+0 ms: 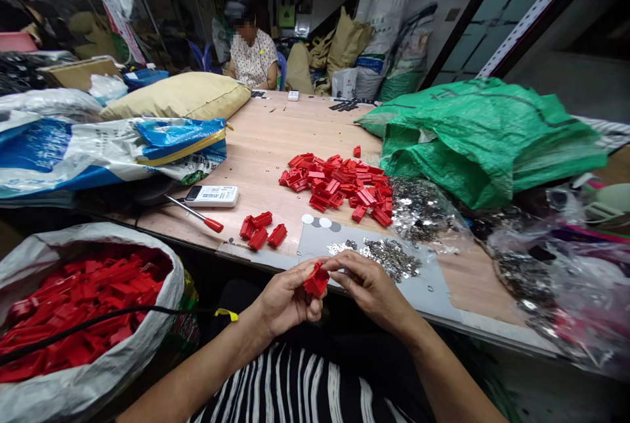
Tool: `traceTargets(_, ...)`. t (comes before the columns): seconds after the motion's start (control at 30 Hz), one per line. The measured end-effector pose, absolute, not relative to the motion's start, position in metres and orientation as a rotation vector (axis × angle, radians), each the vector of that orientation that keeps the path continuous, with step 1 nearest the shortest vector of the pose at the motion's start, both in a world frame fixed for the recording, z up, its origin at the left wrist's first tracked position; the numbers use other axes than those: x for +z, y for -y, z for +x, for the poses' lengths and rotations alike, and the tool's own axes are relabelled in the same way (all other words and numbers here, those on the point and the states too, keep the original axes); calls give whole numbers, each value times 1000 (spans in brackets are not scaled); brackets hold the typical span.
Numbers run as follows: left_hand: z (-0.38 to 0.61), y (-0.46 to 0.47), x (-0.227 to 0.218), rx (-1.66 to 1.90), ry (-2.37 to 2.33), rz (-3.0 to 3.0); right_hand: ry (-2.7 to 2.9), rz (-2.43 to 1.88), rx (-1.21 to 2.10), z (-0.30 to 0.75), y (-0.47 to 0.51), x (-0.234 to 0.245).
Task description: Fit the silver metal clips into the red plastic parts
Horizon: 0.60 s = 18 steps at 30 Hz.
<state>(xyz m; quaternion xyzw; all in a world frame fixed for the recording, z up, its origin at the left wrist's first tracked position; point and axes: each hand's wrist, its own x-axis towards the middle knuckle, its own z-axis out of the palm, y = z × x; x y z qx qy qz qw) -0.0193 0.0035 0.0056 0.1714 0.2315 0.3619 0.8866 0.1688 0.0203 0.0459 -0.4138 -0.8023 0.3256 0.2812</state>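
My left hand (293, 298) grips a small red plastic part (316, 280) between thumb and fingers, just in front of the table's near edge. My right hand (367, 284) is pinched, its fingertips right at the upper rim of that part; whatever they hold is hidden. Just beyond the hands, small shiny metal pieces (394, 258) lie on a grey mat (315, 246). A heap of similar red plastic parts (339, 183) is spread farther back, and several more red parts (258, 237) lie by the table edge to the left.
An open sack (170, 292) full of red parts stands at lower left. On the table are a red-tipped metal lever (197, 212), a white device (212, 196), a green sack (472, 128) and a plastic bag of metal pieces (426, 213). A person (253, 59) sits across the table.
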Motion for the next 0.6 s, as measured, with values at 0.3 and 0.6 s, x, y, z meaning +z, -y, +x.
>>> traceTargets(0.3, -18, -5, 6, 773, -470, 402, 1919, -1339, 1012, 173, -23, 34)
traceTargets(0.6, -16, -5, 1, 739, -495, 472, 1786, -1185, 1375, 168, -25, 25)
